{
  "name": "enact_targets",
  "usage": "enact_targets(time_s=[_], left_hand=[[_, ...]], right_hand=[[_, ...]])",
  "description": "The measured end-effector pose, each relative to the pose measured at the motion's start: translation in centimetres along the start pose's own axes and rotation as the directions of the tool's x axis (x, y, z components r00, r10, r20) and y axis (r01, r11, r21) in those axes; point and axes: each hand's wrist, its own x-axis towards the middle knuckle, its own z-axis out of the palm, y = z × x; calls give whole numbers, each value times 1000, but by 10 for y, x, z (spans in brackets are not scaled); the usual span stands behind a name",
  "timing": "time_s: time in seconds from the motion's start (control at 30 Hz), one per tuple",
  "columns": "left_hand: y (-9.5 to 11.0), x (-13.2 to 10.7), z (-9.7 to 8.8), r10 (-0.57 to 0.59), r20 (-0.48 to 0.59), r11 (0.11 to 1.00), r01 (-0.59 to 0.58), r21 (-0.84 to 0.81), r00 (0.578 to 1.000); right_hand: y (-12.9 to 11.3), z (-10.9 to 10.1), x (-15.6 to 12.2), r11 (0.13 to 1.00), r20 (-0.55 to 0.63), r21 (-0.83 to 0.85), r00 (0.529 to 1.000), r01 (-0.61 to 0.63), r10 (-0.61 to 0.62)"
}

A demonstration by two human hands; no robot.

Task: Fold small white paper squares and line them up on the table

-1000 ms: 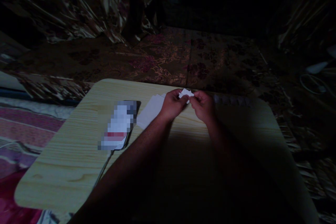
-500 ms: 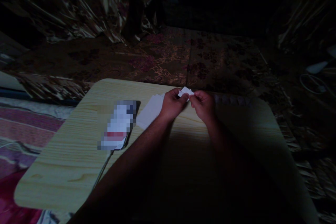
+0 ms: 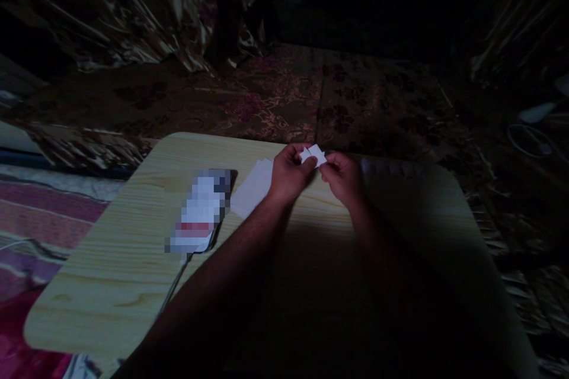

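Between my two hands is a small piece of folded white paper (image 3: 316, 154) with pointed corners, held over the far part of the table. My left hand (image 3: 290, 174) pinches it from the left, the thumb lying across its front. From the right, the fingertips of my right hand (image 3: 342, 177) grip its corner. Partly behind my left hand, a stack of white paper sheets (image 3: 251, 189) lies on the tabletop. Some of my fingers are hidden behind the folded paper.
A phone (image 3: 200, 210), blurred out, lies on the wooden table (image 3: 102, 249) with a cable (image 3: 171, 290) running from it. A row of small dark objects (image 3: 393, 169) sits along the far right edge. Patterned cloth (image 3: 275, 95) covers a surface beyond. The right side is in deep shadow.
The folded paper has turned slightly, so more of its pointed shape shows. My left hand has shifted a little; the phone and paper stack stay in place.
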Motion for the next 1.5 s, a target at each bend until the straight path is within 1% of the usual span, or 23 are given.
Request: enact_targets(time_s=[0.2,0.33,0.4,0.53,0.7,0.83,0.9,0.97,1.13,1.33,1.5], left_hand=[[3,-1,1,18,16,999,-19,28,1000],[1,-1,0,29,40,1000,-30,10,999],[1,-1,0,19,47,1000,-19,4,999],[3,-1,-1,-19,22,1000,19,1,1000],[4,-1,0,-78,10,996,79,-43,997],[3,-1,1,-68,10,997,68,-39,998],[2,-1,1,-44,6,998,44,-35,999],[2,0,1,-38,0,997,38,-67,999],[2,0,0,-90,-36,978,81,-194,995],[3,0,0,-89,-67,980,76,-183,994],[1,1,0,-89,-54,980,77,-183,995]], right_hand=[[0,-1,0,1000,-13,-5,1000,-8,8],[-1,1,0,1000,-28,-5,1000,-6,6],[0,1,0,1000,-25,-7,1000,2,-3],[2,2,0,1000,-9,-26,1000,12,-13],[5,3,-1,998,-8,-51,999,36,-36],[5,3,-1,998,-19,-49,999,45,-46],[4,3,-1,998,-36,-42,999,37,-38],[2,2,-1,999,-52,-42,998,25,-27],[-3,1,-1,999,-51,-54,999,-2,0],[0,1,0,1000,-13,-12,1000,-14,14],[-2,2,0,999,-36,-23,998,-47,47]])
